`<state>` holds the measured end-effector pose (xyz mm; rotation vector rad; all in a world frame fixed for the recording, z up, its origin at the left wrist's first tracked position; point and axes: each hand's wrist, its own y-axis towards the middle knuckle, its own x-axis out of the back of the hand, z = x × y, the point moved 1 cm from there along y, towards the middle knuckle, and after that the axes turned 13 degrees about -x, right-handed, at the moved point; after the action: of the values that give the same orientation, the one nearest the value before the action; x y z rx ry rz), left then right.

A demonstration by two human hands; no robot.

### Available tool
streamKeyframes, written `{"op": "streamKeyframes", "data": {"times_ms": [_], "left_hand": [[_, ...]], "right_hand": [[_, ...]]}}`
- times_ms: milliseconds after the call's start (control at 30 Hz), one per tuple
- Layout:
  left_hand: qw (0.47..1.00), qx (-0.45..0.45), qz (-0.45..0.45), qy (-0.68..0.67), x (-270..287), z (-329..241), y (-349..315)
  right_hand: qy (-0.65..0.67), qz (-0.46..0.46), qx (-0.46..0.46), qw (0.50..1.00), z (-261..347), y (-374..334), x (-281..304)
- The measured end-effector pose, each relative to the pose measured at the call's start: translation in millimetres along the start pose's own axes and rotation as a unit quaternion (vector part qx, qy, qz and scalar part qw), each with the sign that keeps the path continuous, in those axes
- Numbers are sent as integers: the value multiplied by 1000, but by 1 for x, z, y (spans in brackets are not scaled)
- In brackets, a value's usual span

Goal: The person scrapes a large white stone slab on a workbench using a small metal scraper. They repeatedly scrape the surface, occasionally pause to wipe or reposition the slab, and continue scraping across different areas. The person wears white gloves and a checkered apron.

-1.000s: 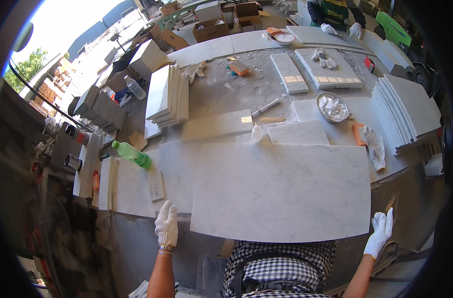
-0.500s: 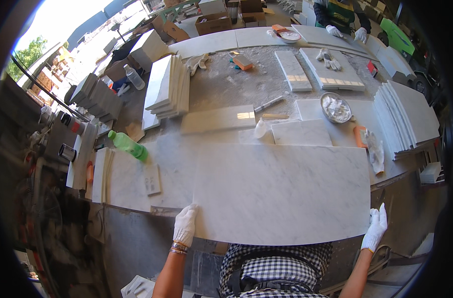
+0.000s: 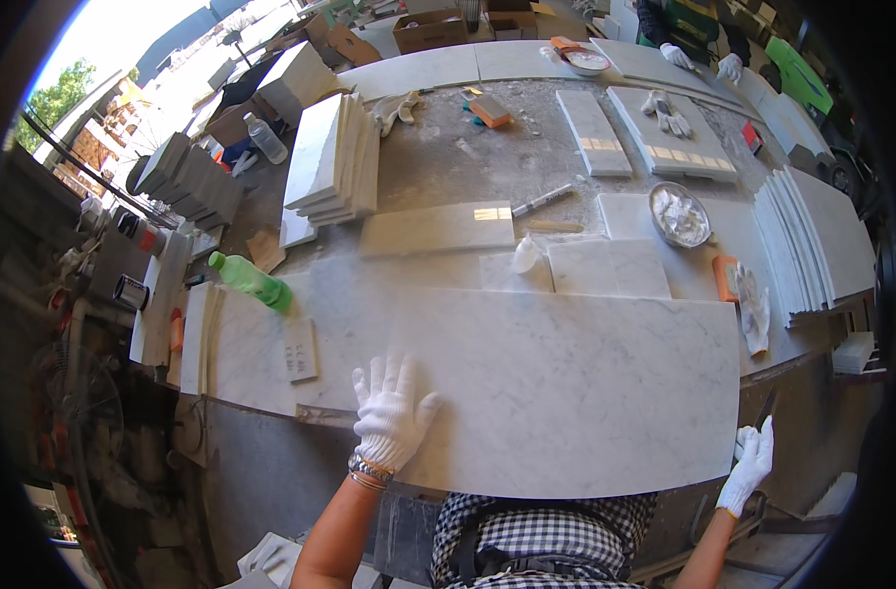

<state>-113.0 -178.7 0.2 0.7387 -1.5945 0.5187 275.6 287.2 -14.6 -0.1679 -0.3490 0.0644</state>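
A large pale grey-veined marble slab (image 3: 575, 393) lies in front of me, its near edge close to my checked clothing. My left hand (image 3: 389, 417), in a white knit glove, is spread flat on the slab's left part, fingers pointing away from me. Just past the slab's right edge is my gloved right hand (image 3: 750, 466), its fingers closed. A thin dark blade-like tool (image 3: 767, 404) sticks up from them; its handle is hidden in the glove. Left of the slab, a green bottle (image 3: 251, 282) lies tilted near a small marked stone piece (image 3: 299, 349).
Behind the slab are a white squeeze bottle (image 3: 527, 255), a bowl of white paste (image 3: 680, 214) and an orange block (image 3: 726, 279) beside a loose glove (image 3: 753, 309). Stacked tiles stand left (image 3: 332, 162) and right (image 3: 811, 240). Across the table are a co-worker's gloved hands (image 3: 677, 55).
My left hand has gone from the slab's left edge onto its top and spread open. The right hand has shifted slightly outward and down, with the dark tool now showing above it.
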Motion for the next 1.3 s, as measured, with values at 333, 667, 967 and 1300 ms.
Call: {"op": "streamKeyframes", "data": {"times_ms": [333, 667, 967, 1300], "left_hand": [[1000, 25, -14, -9, 8, -11, -8], [991, 81, 31, 104, -7, -24, 67], [937, -311, 122, -98, -18, -172, 33], [977, -163, 129, -47, -11, -157, 55]], "right_hand": [[-33, -31, 56, 997, 38, -38, 3], [60, 66, 29, 996, 60, -60, -41], [168, 122, -49, 977, 48, -68, -28], [178, 136, -61, 973, 28, -60, -1]]}}
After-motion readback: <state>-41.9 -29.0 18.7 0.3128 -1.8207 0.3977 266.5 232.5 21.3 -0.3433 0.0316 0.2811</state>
